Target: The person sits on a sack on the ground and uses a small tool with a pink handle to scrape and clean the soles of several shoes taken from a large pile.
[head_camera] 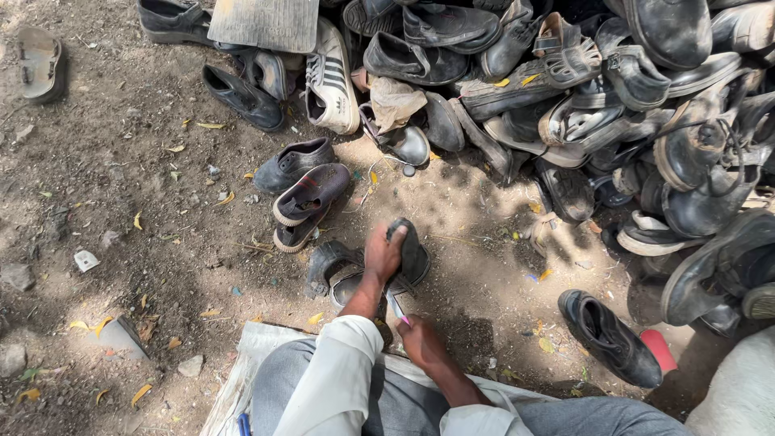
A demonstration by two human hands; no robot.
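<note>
My left hand (pixel 383 252) presses down on a dark worn shoe (pixel 410 252) lying on the dirt in front of my knees, fingers curled over its top. My right hand (pixel 421 339) is closed around a small thin tool (pixel 397 308) with a pale blade and a pink tip, held just below the shoe. Another dark shoe part (pixel 327 262) lies touching the left side of the held shoe. My arms wear light sleeves and my legs are in grey trousers.
A big heap of old dark shoes and sandals (pixel 597 89) fills the upper right. A white striped sneaker (pixel 333 77), a pair of small dark shoes (pixel 303 194), one black shoe (pixel 609 337) beside a red object (pixel 658 349), and a lone sandal (pixel 40 63) lie around on the dirt.
</note>
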